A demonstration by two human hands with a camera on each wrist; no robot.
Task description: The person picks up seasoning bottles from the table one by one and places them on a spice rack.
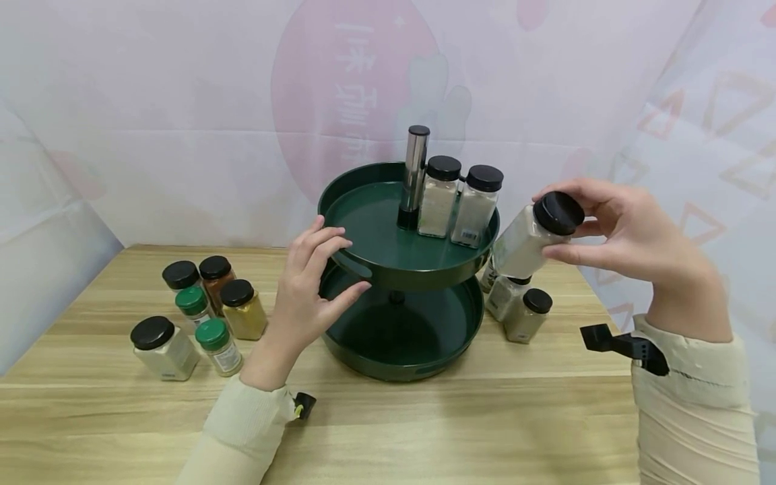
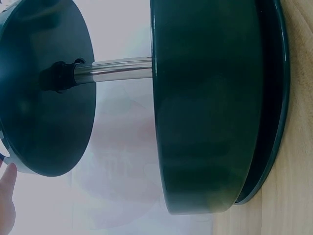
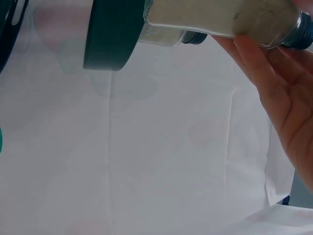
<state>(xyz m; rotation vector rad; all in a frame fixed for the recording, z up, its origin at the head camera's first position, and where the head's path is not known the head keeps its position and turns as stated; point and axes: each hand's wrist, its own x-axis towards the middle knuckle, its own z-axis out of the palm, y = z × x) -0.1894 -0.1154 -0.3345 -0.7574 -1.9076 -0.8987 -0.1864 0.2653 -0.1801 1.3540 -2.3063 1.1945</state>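
My right hand (image 1: 630, 229) holds a clear square spice jar (image 1: 523, 244) of pale powder by its upper part, thumb on the near side. The jar is tilted, its black lid towards the hand, beside the upper tier's right rim. In the right wrist view the same jar (image 3: 220, 19) partly hides another jar behind it. My left hand (image 1: 303, 289) is at the left rim of the green two-tier turntable (image 1: 364, 229), fingers extended over the edge and thumb lower, by the handle slot; contact is unclear. In the left wrist view a fingertip (image 2: 9, 181) shows near the upper tier.
On the upper tier stand a steel grinder (image 1: 415, 175) and two black-lidded jars (image 1: 438, 202). Several spice jars with black or green lids, one of them yellow (image 1: 245, 316), stand left on the wooden table (image 1: 388, 431). More small jars (image 1: 526, 320) stand right of the turntable.
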